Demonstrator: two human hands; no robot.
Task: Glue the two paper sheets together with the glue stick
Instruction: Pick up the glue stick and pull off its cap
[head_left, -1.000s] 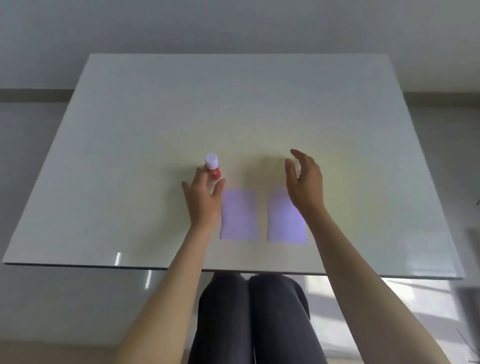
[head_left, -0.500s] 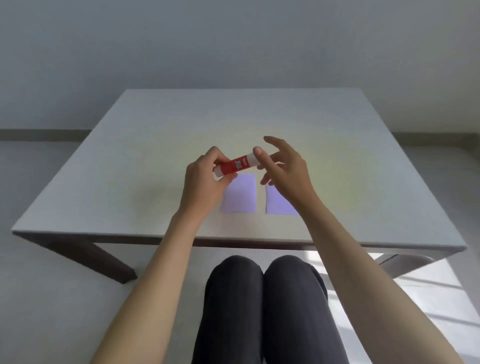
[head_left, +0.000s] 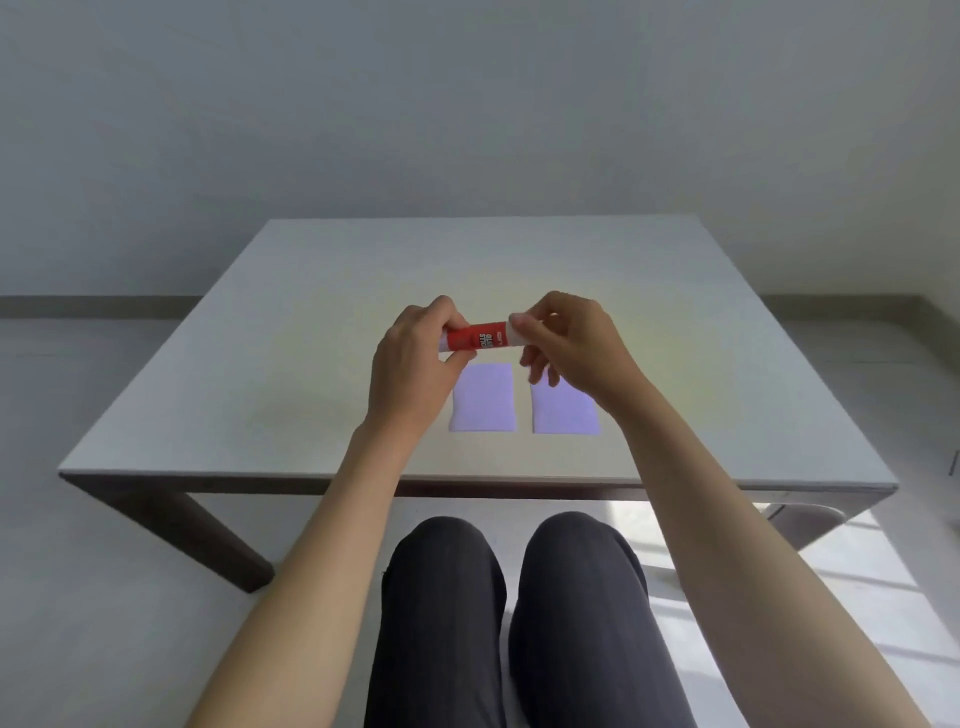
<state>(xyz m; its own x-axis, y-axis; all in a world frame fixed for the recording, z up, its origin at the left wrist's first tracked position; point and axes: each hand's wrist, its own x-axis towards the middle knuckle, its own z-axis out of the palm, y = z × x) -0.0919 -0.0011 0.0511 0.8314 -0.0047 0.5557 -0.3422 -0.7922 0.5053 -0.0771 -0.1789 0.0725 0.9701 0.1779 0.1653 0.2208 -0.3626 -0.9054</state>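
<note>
A red glue stick (head_left: 480, 336) with a white cap lies horizontal in the air between my hands, above the table. My left hand (head_left: 415, 366) grips its red body at the left end. My right hand (head_left: 571, 345) pinches the white cap at the right end with thumb and fingers. Below the hands, two pale lilac paper sheets lie flat side by side on the table: the left sheet (head_left: 484, 399) and the right sheet (head_left: 565, 413), with a narrow gap between them. My right hand hides the right sheet's upper part.
The white table (head_left: 291, 332) has dark legs and its near edge runs just past the sheets. My knees in dark trousers (head_left: 509, 613) sit under that edge. A grey wall stands behind the table. Sunlit floor lies at the right.
My left hand lifted the glue stick off the table and turned it horizontal. My right hand came over and closed on the cap. The camera tilted up and back.
</note>
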